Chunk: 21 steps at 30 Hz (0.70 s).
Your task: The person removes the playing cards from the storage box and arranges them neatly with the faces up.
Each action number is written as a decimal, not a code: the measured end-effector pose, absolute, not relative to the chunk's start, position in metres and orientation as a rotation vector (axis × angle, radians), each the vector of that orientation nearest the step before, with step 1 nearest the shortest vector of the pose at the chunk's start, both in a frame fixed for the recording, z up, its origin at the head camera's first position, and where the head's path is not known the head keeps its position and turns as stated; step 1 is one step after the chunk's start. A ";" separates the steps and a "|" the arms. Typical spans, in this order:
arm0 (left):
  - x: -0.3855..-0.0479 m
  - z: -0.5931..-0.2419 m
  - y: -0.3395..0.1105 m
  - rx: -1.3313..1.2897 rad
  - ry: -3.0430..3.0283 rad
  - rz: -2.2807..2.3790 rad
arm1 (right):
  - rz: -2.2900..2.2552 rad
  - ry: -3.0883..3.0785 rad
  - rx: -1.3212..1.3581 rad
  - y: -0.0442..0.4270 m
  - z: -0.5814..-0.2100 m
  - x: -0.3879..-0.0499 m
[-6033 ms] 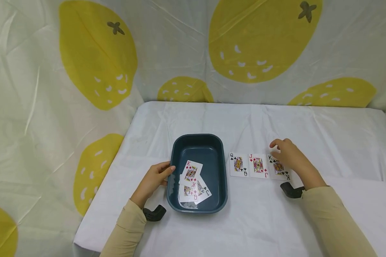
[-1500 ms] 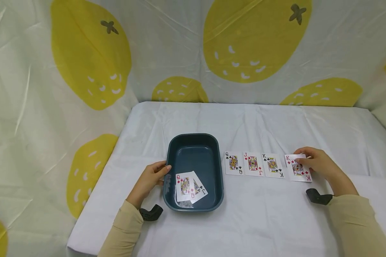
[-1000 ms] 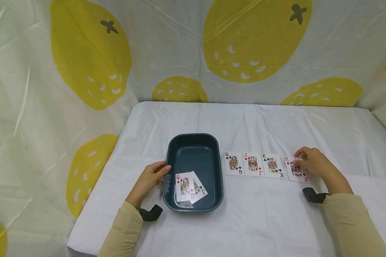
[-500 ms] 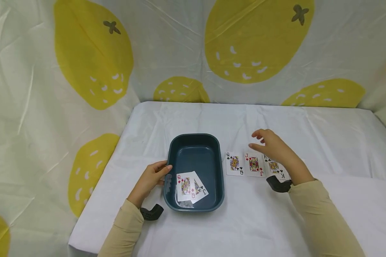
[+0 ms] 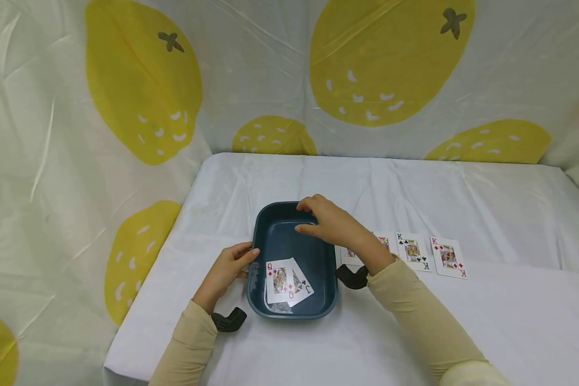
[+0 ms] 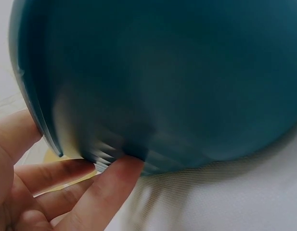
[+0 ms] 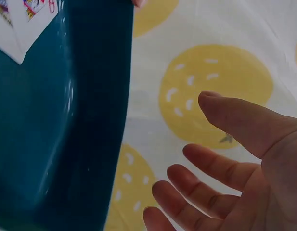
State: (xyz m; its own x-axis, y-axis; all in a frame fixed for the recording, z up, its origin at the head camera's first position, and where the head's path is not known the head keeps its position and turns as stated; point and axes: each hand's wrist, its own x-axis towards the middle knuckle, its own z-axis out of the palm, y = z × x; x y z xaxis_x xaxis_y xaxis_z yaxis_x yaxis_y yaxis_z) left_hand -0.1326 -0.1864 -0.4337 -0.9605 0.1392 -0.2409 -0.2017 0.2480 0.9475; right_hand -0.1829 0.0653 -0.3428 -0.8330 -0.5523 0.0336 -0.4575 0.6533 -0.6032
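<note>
Head view, against six seconds earlier: king of diamonds, a white, red-marked paper playing card (image 5: 447, 257), gone from the dark teal, rounded-rectangular tray (image 5: 286, 238) and now face up, slightly tilted, at the outer end of a card row reaching out from the tray's 3 o'clock side. Also shifted, from above that row half a second ago to over the tray's 1 o'clock corner: bare right hand (image 5: 333, 222), thumb and fingers spread, slightly bent, holding nothing. Unchanged at 9 o'clock: bare left hand (image 5: 225, 272), pinching the tray's edge between thumb and fingers.

Inside the tray, toward 6 o'clock: white, red-marked queen of diamonds (image 5: 279, 281) overlapping white, black-marked jack of clubs (image 5: 303, 287). Nearest the tray at 3 o'clock: queen of clubs (image 5: 351, 256), then jack of diamonds (image 5: 385, 242), both partly covered by the right wrist, then king of clubs (image 5: 412, 251), fully readable. Hanging at that wrist: curved black device (image 5: 352, 277). Underneath, white cloth (image 5: 492, 209); toward 12 o'clock, lemon-printed sheet (image 5: 255, 69).

Left wrist view: fingers (image 6: 107, 195) touching the teal wall, contact hidden in the head view. Right wrist view: palm side of the right hand, gap plain between thumb and fingertips. Whole row only in the head view.
</note>
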 end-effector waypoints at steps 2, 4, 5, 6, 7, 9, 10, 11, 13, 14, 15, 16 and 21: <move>-0.132 -0.434 -0.187 -0.053 2.245 1.770 | -0.903 2.707 -0.863 0.052 -0.344 -0.181; -0.132 -0.434 -0.188 -0.044 2.246 1.764 | -0.863 2.708 -0.872 0.039 -0.345 -0.179; -0.132 -0.434 -0.188 -0.038 2.247 1.763 | -0.838 2.708 -0.881 0.033 -0.347 -0.178; -0.132 -0.433 -0.189 -0.034 2.245 1.762 | -0.807 2.712 -0.890 0.027 -0.348 -0.177; -0.132 -0.433 -0.189 -0.026 2.243 1.763 | -0.769 2.718 -0.900 0.022 -0.350 -0.176; -0.132 -0.433 -0.189 -0.015 2.235 1.770 | -0.689 2.723 -0.922 0.013 -0.355 -0.173; -0.131 -0.433 -0.189 -0.011 2.229 1.775 | -0.645 2.725 -0.942 0.009 -0.358 -0.172; -0.131 -0.432 -0.190 -0.008 2.224 1.779 | -0.604 2.722 -0.958 0.005 -0.362 -0.171; -0.131 -0.432 -0.190 -0.005 2.214 1.789 | -0.508 2.716 -0.981 -0.001 -0.368 -0.168; -0.131 -0.432 -0.189 -0.003 2.212 1.792 | -0.458 2.711 -0.983 -0.003 -0.371 -0.167; -0.131 -0.432 -0.189 0.001 2.214 1.791 | -0.403 2.705 -0.988 -0.005 -0.374 -0.165; -0.131 -0.432 -0.188 0.006 2.216 1.790 | -0.346 2.693 -0.985 -0.006 -0.377 -0.164; -0.131 -0.432 -0.186 0.016 2.222 1.789 | -0.127 2.609 -0.957 -0.011 -0.389 -0.156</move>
